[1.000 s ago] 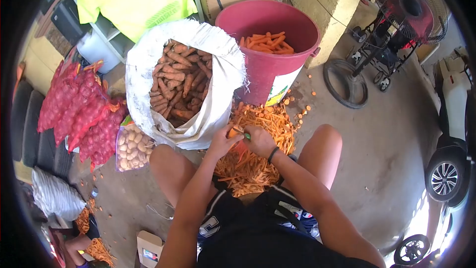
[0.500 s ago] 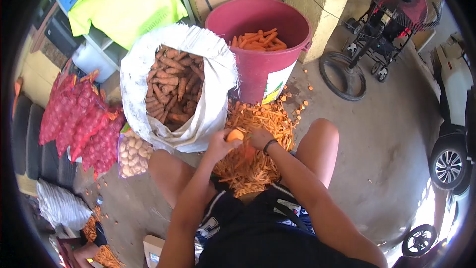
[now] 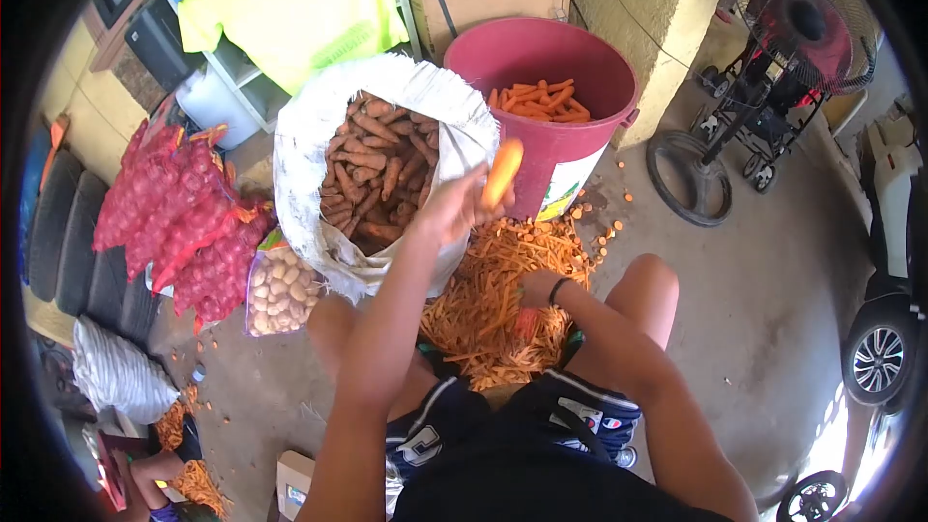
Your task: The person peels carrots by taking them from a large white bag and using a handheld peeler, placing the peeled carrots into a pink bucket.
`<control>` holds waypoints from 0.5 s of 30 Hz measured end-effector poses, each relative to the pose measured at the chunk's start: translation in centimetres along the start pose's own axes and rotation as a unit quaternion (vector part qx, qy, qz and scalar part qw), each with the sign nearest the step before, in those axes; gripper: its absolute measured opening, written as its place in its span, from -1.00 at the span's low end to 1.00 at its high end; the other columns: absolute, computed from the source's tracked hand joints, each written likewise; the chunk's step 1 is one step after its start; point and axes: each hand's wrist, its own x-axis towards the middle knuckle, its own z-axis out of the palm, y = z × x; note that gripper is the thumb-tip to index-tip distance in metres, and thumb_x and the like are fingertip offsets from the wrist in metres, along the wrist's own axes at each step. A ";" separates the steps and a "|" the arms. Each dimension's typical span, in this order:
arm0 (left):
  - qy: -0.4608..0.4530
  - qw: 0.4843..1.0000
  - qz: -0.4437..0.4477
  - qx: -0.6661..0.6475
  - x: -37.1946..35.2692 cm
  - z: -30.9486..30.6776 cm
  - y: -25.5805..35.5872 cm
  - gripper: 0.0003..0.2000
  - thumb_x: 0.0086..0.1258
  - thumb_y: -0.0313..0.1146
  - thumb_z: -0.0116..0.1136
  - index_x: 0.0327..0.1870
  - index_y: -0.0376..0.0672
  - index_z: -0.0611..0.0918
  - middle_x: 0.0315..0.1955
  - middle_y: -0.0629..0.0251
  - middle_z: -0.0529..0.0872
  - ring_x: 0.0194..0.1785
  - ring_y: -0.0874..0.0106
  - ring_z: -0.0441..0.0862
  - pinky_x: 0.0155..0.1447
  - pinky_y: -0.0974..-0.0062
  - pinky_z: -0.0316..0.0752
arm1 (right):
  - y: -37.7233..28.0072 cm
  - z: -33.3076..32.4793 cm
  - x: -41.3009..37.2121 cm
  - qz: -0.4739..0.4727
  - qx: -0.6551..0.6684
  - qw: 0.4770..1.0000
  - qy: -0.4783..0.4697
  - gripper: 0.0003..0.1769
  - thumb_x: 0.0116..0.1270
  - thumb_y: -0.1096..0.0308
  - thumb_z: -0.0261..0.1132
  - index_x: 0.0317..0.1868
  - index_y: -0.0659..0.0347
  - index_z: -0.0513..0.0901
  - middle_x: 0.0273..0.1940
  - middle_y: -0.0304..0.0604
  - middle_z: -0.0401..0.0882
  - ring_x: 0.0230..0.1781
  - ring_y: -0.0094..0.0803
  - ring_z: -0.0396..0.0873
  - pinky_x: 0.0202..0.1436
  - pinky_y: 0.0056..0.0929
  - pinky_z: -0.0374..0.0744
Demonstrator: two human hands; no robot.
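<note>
My left hand [image 3: 452, 205] is raised at the front rim of the white sack, holding a peeled carrot [image 3: 503, 174] by its lower end, tilted up in front of the red bucket [image 3: 541, 135]. Low over the heap of carrot peelings [image 3: 483, 314], my right hand [image 3: 538, 288] is curled and wears a dark wristband. A blurred reddish thing shows at its fingers; I cannot make out what it is. Unpeeled carrots [image 3: 372, 169] fill the white woven sack [image 3: 300, 135]. Peeled carrots [image 3: 541, 101] lie inside the bucket.
Red net bags of onions [image 3: 174, 203] and a clear bag of pale round produce [image 3: 280, 290] stand left of the sack. Cut carrot ends [image 3: 604, 237] dot the floor. A pedestal fan [image 3: 797, 24] is at the upper right. Part of another person [image 3: 155, 474] shows at lower left.
My left hand has lifted away from my lap, up and right toward the bucket, with the carrot. The right hand stays low over the peelings. The whole view has shifted slightly.
</note>
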 end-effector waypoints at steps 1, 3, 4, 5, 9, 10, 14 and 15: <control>0.000 0.999 0.005 0.053 0.2 0.9 2.5 -0.45 0.58 0.05 0.08 0.24 -0.33 0.53 -0.16 0.15 0.74 -0.20 0.42 0.74 -0.17 0.52 0.69 | 0.4 -1.2 -0.6 -0.007 -0.003 1.000 0.025 -0.48 0.28 -0.02 0.36 0.00 0.28 0.69 -0.10 0.12 0.74 -0.04 0.04 0.69 0.07 -0.07 0.62; 0.047 0.976 0.020 0.213 -0.1 0.9 5.0 -0.47 0.56 0.00 0.12 0.28 -0.31 0.55 -0.14 0.11 0.77 -0.18 0.44 0.75 -0.11 0.50 0.67 | 1.2 -3.1 -2.0 -0.022 -0.012 0.997 0.077 -0.47 0.27 0.00 0.37 0.05 0.27 0.66 -0.10 0.12 0.74 -0.04 0.05 0.69 0.07 -0.08 0.62; 0.107 0.924 0.062 0.363 -0.1 -0.9 4.8 -0.51 0.52 -0.03 0.17 0.22 -0.29 0.60 -0.15 0.07 0.78 -0.16 0.38 0.76 -0.08 0.43 0.66 | 1.5 -3.9 -3.2 -0.029 -0.004 0.995 0.094 -0.48 0.27 0.02 0.36 0.05 0.28 0.65 -0.10 0.13 0.73 -0.03 0.05 0.69 0.07 -0.07 0.62; 0.163 0.842 0.102 0.504 0.2 -4.1 4.0 -0.55 0.49 -0.06 0.21 0.17 -0.27 0.65 -0.16 0.03 0.78 -0.14 0.32 0.77 -0.05 0.36 0.65 | 1.6 -4.8 -4.4 -0.036 0.007 0.993 0.113 -0.50 0.27 0.05 0.35 0.05 0.28 0.64 -0.10 0.14 0.73 -0.02 0.05 0.69 0.06 -0.07 0.63; 0.233 0.659 0.133 0.703 -2.6 -19.7 -2.7 -0.71 0.39 -0.38 0.17 0.09 -0.21 0.70 -0.02 -0.09 0.73 0.00 -0.05 0.70 0.10 0.16 0.60 | 2.3 -3.5 -5.3 0.010 0.037 0.995 0.094 -0.49 0.29 0.04 0.33 0.11 0.24 0.63 -0.04 0.15 0.72 0.02 0.07 0.67 0.11 -0.05 0.61; 0.225 0.641 0.101 0.727 -3.8 -21.6 -4.4 -0.67 0.31 -0.45 0.17 0.10 -0.19 0.69 0.05 -0.08 0.70 0.07 -0.05 0.66 0.20 0.15 0.56 | 2.1 -3.0 -5.1 0.025 0.027 0.997 0.063 -0.47 0.29 0.03 0.32 0.13 0.23 0.63 -0.03 0.16 0.71 0.02 0.07 0.67 0.12 -0.05 0.61; 0.133 0.595 0.121 0.784 -5.3 -21.2 -5.2 -0.59 0.14 -0.56 0.12 0.07 -0.22 0.71 0.10 0.00 0.67 0.18 -0.04 0.59 0.31 0.14 0.48 | 0.5 -2.3 -2.9 -0.062 0.090 0.991 0.076 -0.42 0.30 0.00 0.33 0.17 0.25 0.60 0.03 0.17 0.69 0.07 0.06 0.65 0.14 -0.07 0.60; 0.133 0.640 -0.003 0.756 -5.5 -19.9 -4.6 -0.60 0.17 -0.53 0.13 0.08 -0.18 0.70 0.09 0.07 0.68 0.22 -0.01 0.56 0.34 0.13 0.44 | 0.4 -2.2 -2.8 -0.055 0.096 0.991 0.078 -0.41 0.30 -0.02 0.34 0.16 0.26 0.60 0.03 0.18 0.69 0.07 0.07 0.64 0.14 -0.07 0.60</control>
